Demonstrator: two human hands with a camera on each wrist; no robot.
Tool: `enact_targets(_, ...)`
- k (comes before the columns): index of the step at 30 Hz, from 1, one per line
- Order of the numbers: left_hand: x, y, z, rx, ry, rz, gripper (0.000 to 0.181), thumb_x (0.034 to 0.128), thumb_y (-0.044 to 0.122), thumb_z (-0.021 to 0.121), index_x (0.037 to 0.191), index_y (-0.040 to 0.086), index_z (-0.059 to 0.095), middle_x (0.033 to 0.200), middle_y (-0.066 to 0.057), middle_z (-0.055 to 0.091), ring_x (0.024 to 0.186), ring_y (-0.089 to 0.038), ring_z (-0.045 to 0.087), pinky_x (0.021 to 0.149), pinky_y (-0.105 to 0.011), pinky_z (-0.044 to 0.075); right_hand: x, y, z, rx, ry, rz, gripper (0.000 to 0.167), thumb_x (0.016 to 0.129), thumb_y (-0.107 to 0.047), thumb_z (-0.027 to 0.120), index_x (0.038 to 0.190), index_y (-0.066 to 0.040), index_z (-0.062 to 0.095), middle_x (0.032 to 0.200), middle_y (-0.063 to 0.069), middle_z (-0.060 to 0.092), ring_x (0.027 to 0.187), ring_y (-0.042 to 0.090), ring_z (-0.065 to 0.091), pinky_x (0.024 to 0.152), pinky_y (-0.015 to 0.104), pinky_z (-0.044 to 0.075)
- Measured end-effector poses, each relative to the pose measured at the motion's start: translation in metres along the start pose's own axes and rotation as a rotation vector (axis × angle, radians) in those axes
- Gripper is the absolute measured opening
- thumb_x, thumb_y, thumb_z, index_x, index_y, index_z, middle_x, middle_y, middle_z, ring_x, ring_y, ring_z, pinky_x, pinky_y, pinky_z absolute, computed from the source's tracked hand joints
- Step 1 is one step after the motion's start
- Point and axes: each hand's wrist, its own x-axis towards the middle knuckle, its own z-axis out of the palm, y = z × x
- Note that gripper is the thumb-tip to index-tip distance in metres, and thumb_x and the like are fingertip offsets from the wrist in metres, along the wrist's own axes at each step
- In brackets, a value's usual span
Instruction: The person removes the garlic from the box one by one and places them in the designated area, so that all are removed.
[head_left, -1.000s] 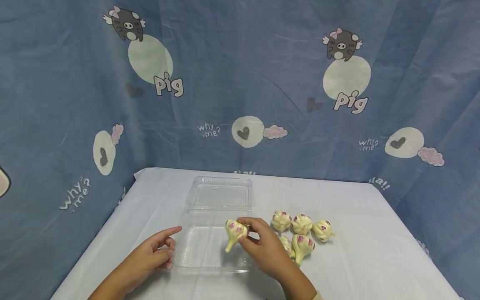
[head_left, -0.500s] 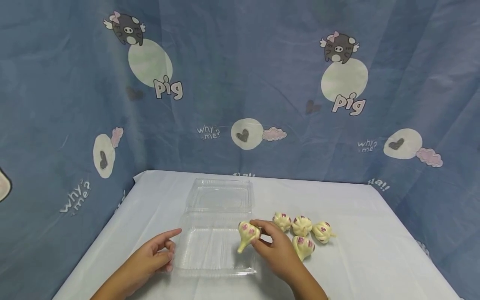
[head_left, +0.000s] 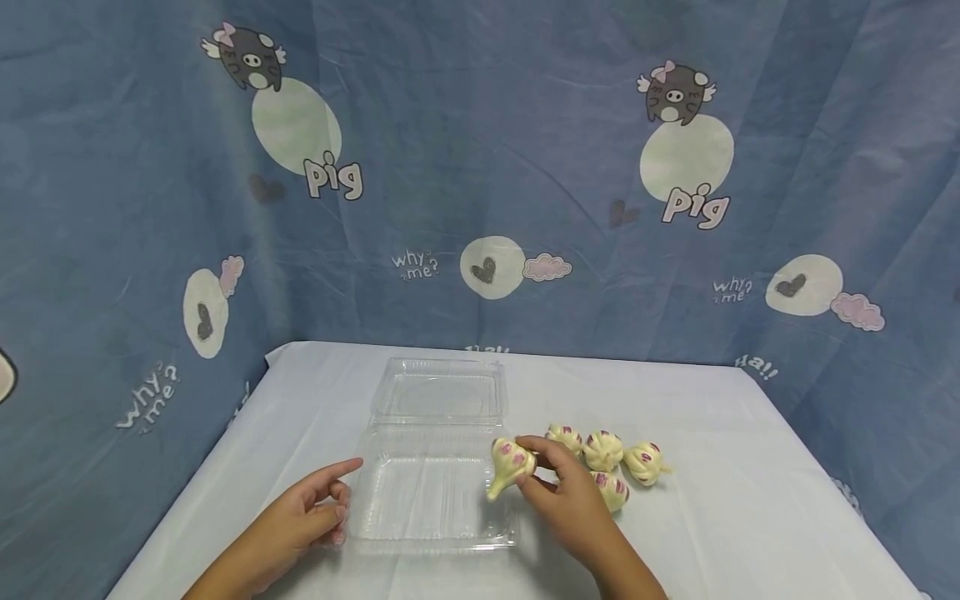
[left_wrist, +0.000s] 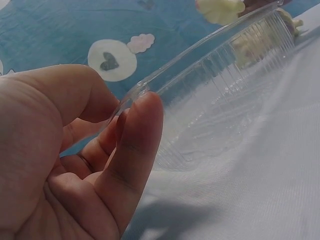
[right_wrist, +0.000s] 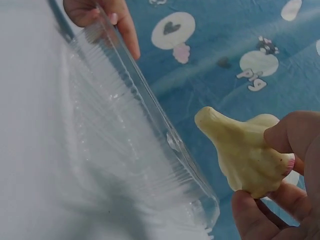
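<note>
In the head view my right hand [head_left: 567, 500] pinches a garlic bulb [head_left: 512, 462] above the right side of a clear plastic container [head_left: 420, 540]. The bulb is pale yellow with pink-purple patches, and its stem points down-left. The right wrist view shows thumb and fingers [right_wrist: 285, 202] round the bulb's wide end, the bulb [right_wrist: 245, 150] apart from the container's rim. My left hand [head_left: 303, 521] is at the container's left edge. In the left wrist view, thumb and fingers [left_wrist: 135, 150] pinch its rim [left_wrist: 200, 47]. No bulb shows inside the container.
The container's lid [head_left: 440, 392] lies folded open behind its base. Several more garlic bulbs [head_left: 603, 452] lie on the white tablecloth [head_left: 735, 500] to the right, partly hidden by my right hand. A blue printed curtain [head_left: 570, 167] hangs behind and beside the table.
My right hand has moved to the right with the garlic bulb, from over the container's middle to its right side, and covers more of the bulbs behind. My left hand has stayed put.
</note>
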Motion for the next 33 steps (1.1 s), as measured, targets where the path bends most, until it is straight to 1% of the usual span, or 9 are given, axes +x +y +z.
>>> enact_targets(3, 0.0, 0.0, -0.001, -0.005, -0.004, 0.001, 0.071, 0.1048, 0.005, 0.057, 0.163, -0.005, 0.017, 0.108, -0.006, 0.047, 0.079, -0.011, 0.057, 0.073, -0.03, 0.059, -0.001, -0.001, -0.003, -0.017, 0.015, 0.01, 0.043, 0.094, -0.014, 0.079, 0.134, -0.025, 0.068, 0.135, -0.002, 0.065, 0.123, 0.021, 0.063, 0.097, 0.031, 0.057)
enact_targets(8, 0.0, -0.002, -0.002, -0.008, -0.007, 0.005, 0.072, 0.105, 0.006, 0.058, 0.164, -0.004, 0.018, 0.108, -0.006, 0.047, 0.08, -0.011, 0.058, 0.073, -0.03, 0.059, -0.003, -0.002, -0.009, -0.057, 0.049, 0.022, 0.042, 0.094, -0.019, 0.078, 0.134, -0.028, 0.068, 0.137, -0.004, 0.064, 0.123, 0.02, 0.063, 0.099, 0.042, 0.058)
enact_targets(11, 0.0, -0.002, -0.003, -0.008, -0.011, 0.009, 0.072, 0.1051, 0.006, 0.058, 0.163, -0.005, 0.017, 0.108, -0.006, 0.047, 0.08, -0.011, 0.058, 0.073, -0.03, 0.059, -0.004, -0.002, -0.012, -0.066, 0.064, 0.033, 0.042, 0.095, -0.019, 0.078, 0.134, -0.029, 0.067, 0.138, -0.005, 0.064, 0.124, 0.02, 0.062, 0.1, 0.044, 0.058)
enact_targets(19, 0.0, -0.004, -0.002, -0.018, -0.015, -0.005, 0.07, 0.105, 0.002, 0.054, 0.164, -0.005, 0.016, 0.108, -0.005, 0.046, 0.08, -0.011, 0.057, 0.073, -0.03, 0.058, -0.007, 0.002, -0.019, -0.081, 0.087, 0.051, 0.045, 0.094, -0.018, 0.078, 0.136, -0.03, 0.066, 0.142, -0.006, 0.061, 0.126, 0.018, 0.063, 0.101, 0.038, 0.058)
enact_targets(23, 0.0, -0.004, -0.002, -0.016, -0.012, -0.014, 0.072, 0.1052, 0.004, 0.056, 0.164, -0.004, 0.016, 0.108, -0.005, 0.046, 0.08, -0.012, 0.057, 0.073, -0.031, 0.058, -0.01, 0.006, -0.024, -0.072, 0.096, 0.066, 0.047, 0.093, -0.016, 0.079, 0.138, -0.027, 0.067, 0.143, -0.006, 0.062, 0.126, 0.018, 0.063, 0.102, 0.039, 0.057)
enact_targets(27, 0.0, -0.004, -0.002, -0.012, -0.007, -0.013, 0.072, 0.1052, 0.006, 0.057, 0.164, -0.004, 0.016, 0.108, -0.006, 0.046, 0.08, -0.012, 0.057, 0.073, -0.031, 0.059, -0.012, 0.008, -0.03, -0.074, 0.095, 0.071, 0.048, 0.093, -0.019, 0.079, 0.139, -0.025, 0.066, 0.143, -0.006, 0.062, 0.127, 0.019, 0.062, 0.101, 0.037, 0.057)
enact_targets(29, 0.001, -0.004, -0.002, -0.011, -0.005, -0.008, 0.072, 0.1054, 0.005, 0.057, 0.164, -0.004, 0.016, 0.109, -0.006, 0.046, 0.08, -0.012, 0.058, 0.073, -0.031, 0.059, -0.012, 0.008, -0.033, -0.07, 0.095, 0.073, 0.048, 0.093, -0.02, 0.079, 0.139, -0.026, 0.066, 0.142, -0.006, 0.063, 0.127, 0.019, 0.062, 0.1, 0.034, 0.057)
enact_targets(33, 0.002, -0.005, -0.003, -0.012, -0.008, -0.002, 0.071, 0.1061, 0.006, 0.057, 0.164, -0.003, 0.017, 0.109, -0.005, 0.046, 0.079, -0.011, 0.057, 0.073, -0.031, 0.059, -0.013, 0.009, -0.04, -0.086, 0.105, 0.077, 0.047, 0.094, -0.02, 0.079, 0.137, -0.031, 0.066, 0.139, -0.006, 0.064, 0.125, 0.017, 0.063, 0.094, 0.028, 0.056)
